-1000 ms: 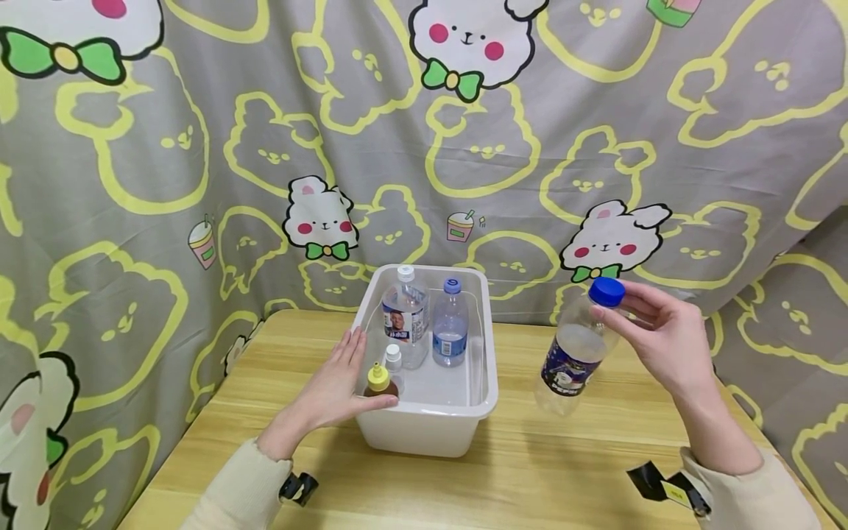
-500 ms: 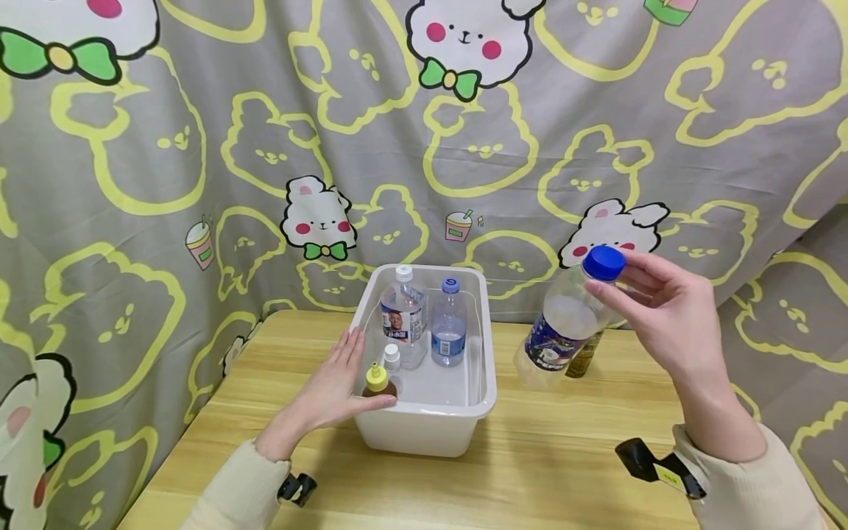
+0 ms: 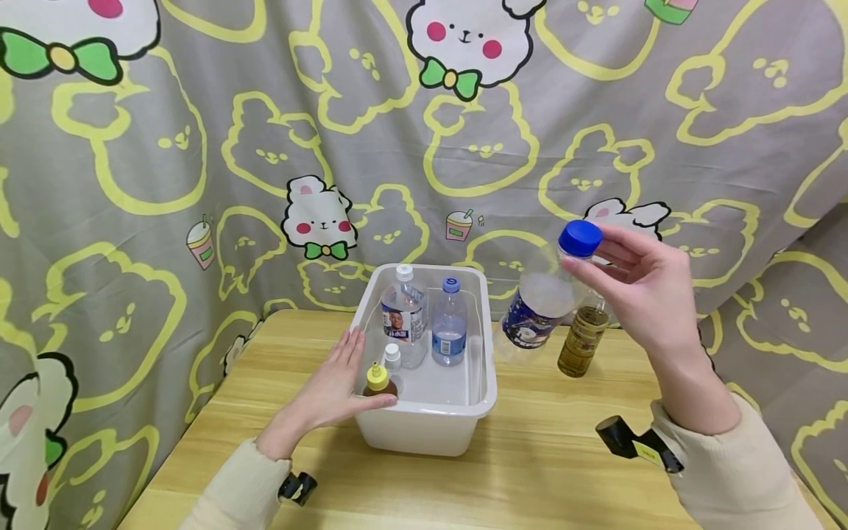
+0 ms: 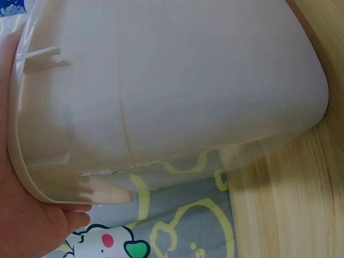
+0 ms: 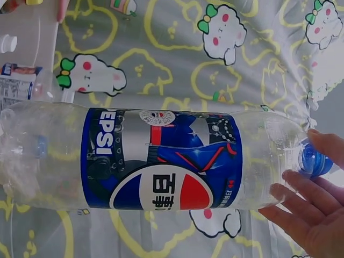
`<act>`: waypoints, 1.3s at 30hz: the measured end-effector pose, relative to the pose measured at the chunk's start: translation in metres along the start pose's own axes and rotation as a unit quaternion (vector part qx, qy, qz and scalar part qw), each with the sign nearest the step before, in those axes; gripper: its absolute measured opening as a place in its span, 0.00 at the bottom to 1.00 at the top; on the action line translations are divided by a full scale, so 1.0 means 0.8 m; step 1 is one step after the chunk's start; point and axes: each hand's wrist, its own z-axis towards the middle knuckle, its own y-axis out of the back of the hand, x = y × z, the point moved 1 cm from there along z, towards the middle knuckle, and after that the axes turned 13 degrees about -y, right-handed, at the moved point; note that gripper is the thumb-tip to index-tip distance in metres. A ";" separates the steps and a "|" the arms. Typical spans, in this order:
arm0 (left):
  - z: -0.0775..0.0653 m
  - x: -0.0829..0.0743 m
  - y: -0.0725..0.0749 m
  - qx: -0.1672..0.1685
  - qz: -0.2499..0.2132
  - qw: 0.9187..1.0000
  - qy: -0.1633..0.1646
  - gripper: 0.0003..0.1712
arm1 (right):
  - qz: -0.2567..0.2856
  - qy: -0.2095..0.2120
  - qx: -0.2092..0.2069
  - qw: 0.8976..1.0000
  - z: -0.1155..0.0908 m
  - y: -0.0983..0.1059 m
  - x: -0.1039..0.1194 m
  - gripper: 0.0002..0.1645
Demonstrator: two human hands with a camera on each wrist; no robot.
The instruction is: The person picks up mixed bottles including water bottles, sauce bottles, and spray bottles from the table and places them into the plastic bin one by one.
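Note:
My right hand pinches an empty clear plastic Pepsi bottle by the neck and blue cap. The bottle hangs tilted above the table, its base toward the white plastic bin. In the right wrist view, its Pepsi label faces the camera. With fingers straight, my left hand rests on the bin's left rim, thumb along the front corner. Inside the bin stand a clear bottle with a white cap, a blue-capped water bottle, a small white-capped bottle and a yellow-capped squeeze bottle.
A bottle of yellow-brown liquid stands on the wooden table, right of the bin and behind the Pepsi bottle. A grey curtain with cartoon prints hangs round the table's back and sides.
My right hand has lifted the Pepsi bottle up and to the left, toward the bin, uncovering the bottle of yellow-brown liquid behind it. The left hand and bin have stayed in place.

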 end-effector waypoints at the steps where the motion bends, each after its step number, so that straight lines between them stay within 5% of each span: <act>1: 0.000 0.000 0.000 0.000 0.000 1.000 0.000 0.65 | 0.012 -0.002 0.004 1.000 0.001 -0.003 0.001 0.21; 7: 0.000 0.000 -0.001 0.006 -0.003 1.000 0.006 0.66 | 0.038 -0.003 0.023 0.999 0.009 -0.020 0.001 0.20; 17: 0.001 0.000 -0.001 0.003 -0.003 1.000 0.004 0.65 | -0.043 0.001 0.033 0.999 0.017 -0.046 -0.009 0.20; 39: 0.000 0.000 -0.002 0.007 -0.002 1.000 0.008 0.66 | -0.034 -0.017 0.041 0.998 0.032 -0.093 -0.067 0.20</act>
